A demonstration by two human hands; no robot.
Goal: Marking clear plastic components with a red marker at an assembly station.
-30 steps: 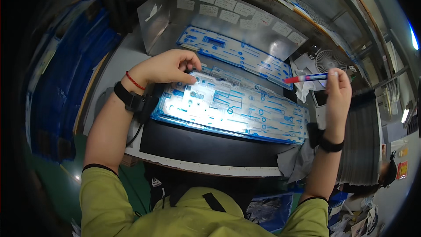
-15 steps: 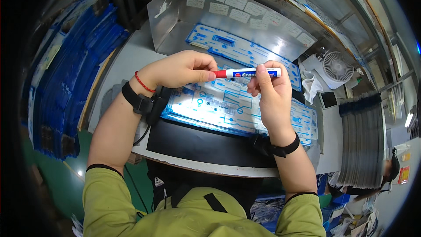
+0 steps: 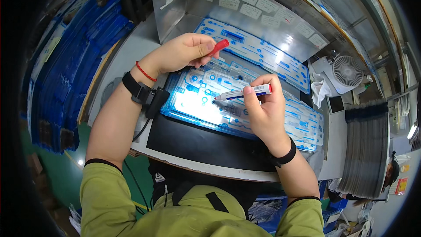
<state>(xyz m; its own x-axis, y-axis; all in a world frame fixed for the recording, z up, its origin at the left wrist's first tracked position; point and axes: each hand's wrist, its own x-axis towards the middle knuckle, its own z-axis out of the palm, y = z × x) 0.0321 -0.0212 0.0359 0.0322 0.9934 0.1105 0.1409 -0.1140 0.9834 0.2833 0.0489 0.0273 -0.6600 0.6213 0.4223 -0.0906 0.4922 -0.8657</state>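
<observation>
Between the fingers of my left hand (image 3: 193,52) is a red marker cap (image 3: 220,47), held up over the far edge of the lit panels. My right hand (image 3: 268,109) grips a white whiteboard marker (image 3: 245,92) with a red end, its bare tip pointing left. Beneath both hands lies a stack of clear and white panels (image 3: 184,107) with blue lines and circles, brightly lit at its left part. The marker tip appears above the top panel; whether it touches is not clear.
Behind the stack, another blue-patterned panel (image 3: 280,57) lies by a metal screen (image 3: 175,13) with paper notes. A white fan (image 3: 346,71), a cloth (image 3: 321,90) and a small dark-screened device (image 3: 336,104) sit right. Stacked blue sheets (image 3: 83,70) stand left, grey sheets (image 3: 364,149) right.
The cap has come off the marker. My left hand has moved up slightly with the cap, while my right hand has lowered the marker toward the panels.
</observation>
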